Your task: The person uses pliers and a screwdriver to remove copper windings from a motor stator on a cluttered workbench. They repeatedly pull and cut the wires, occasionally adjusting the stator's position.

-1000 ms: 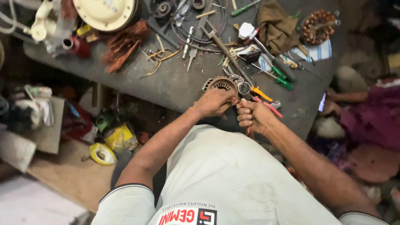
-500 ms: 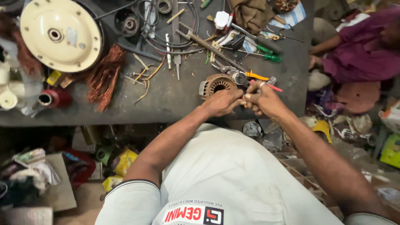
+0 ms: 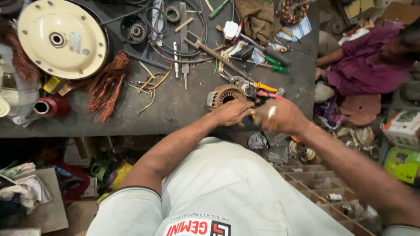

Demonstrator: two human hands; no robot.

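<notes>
A round motor stator with copper windings (image 3: 224,95) lies on the dark workbench (image 3: 175,109) near its front edge. My left hand (image 3: 232,112) rests on the bench against the stator's near side, fingers curled on it. My right hand (image 3: 280,116) is closed just to the right, a small pale piece showing between its fingers; it is blurred, so what it grips cannot be made out. Pliers with orange and red handles (image 3: 262,89) lie right behind both hands.
A cream round motor cover (image 3: 61,37), a bundle of copper wire (image 3: 105,85), a red spool (image 3: 50,107), screwdrivers (image 3: 273,63), cables and a brown cloth (image 3: 258,17) crowd the bench. Another person in purple (image 3: 367,65) sits at the right. Compartment trays (image 3: 323,183) lie below.
The view has shifted, so the bench now sits lower and more to the right. My hands stay together at the stator; the right hand has moved slightly and blurs.
</notes>
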